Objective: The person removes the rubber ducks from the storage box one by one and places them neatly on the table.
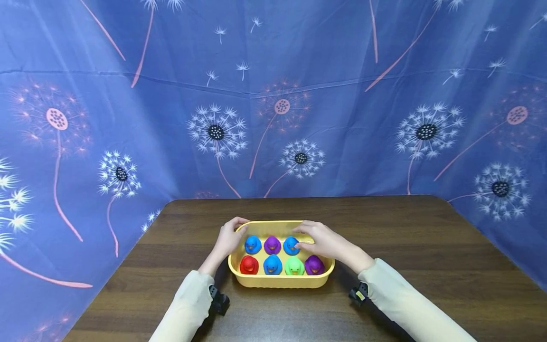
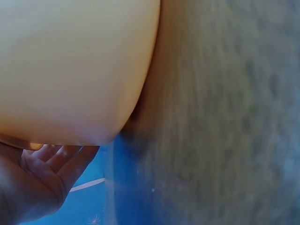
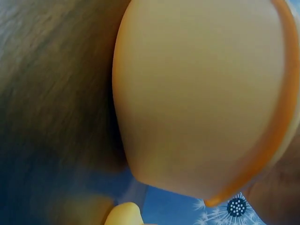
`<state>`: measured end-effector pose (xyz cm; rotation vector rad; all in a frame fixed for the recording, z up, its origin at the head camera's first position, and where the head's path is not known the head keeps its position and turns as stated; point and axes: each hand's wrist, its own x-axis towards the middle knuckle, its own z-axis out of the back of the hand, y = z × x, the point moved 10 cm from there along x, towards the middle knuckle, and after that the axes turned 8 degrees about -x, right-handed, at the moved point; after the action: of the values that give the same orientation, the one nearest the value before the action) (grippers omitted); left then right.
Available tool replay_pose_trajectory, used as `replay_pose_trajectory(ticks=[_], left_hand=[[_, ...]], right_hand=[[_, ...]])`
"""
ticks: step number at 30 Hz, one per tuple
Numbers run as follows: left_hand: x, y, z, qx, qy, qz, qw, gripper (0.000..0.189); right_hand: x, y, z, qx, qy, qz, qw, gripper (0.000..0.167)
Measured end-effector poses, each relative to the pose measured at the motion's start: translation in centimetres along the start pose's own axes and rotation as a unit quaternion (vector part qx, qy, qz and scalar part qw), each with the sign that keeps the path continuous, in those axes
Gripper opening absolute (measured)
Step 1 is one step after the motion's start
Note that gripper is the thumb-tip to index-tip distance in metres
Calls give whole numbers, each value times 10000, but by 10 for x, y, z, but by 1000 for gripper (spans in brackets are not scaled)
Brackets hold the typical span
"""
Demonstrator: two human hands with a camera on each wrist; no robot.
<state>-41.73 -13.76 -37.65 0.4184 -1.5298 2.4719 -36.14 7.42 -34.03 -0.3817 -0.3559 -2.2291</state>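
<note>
A yellow plastic tray (image 1: 279, 282) sits on the table, filling much of both wrist views. My left hand (image 1: 228, 237) grips its far left corner, thumb over the rim and fingers behind the outer wall. My right hand (image 1: 322, 238) reaches over the tray's right end, thumb beside the back-row blue duck (image 1: 290, 245) and fingers just above it. Left of that duck stand a purple duck (image 1: 272, 245) and another blue duck (image 1: 252, 244). The front row has a red duck (image 1: 249, 265), a blue duck (image 1: 272, 265), a green duck (image 1: 294, 266) and a purple duck (image 1: 314, 265).
The brown wooden table (image 1: 427, 266) extends around the tray. A blue dandelion-print cloth (image 1: 342, 156) hangs behind it. Part of a rounded yellow thing (image 3: 124, 215) shows low in the right wrist view. Black wrist cameras sit under both sleeves.
</note>
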Motion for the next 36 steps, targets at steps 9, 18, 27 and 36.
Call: replay_pose_trajectory(ticks=[9,18,27,36], left_hand=[[-2,-7,3,-265,51,-552,9981,14],[0,2,2,-44,5,41,10000,15],[0,-3,1,-67,20,48,10000,15],[1,2,2,-60,31,138,9999,16]], right_hand=[[7,3,-7,-160,-26,-42,9999,34],[6,-2,-18,-77,182,-213,9996,36],[5,-2,-21,52,123,-77,9999,35],[7,-6,-29,266,430,-312,9982,31]])
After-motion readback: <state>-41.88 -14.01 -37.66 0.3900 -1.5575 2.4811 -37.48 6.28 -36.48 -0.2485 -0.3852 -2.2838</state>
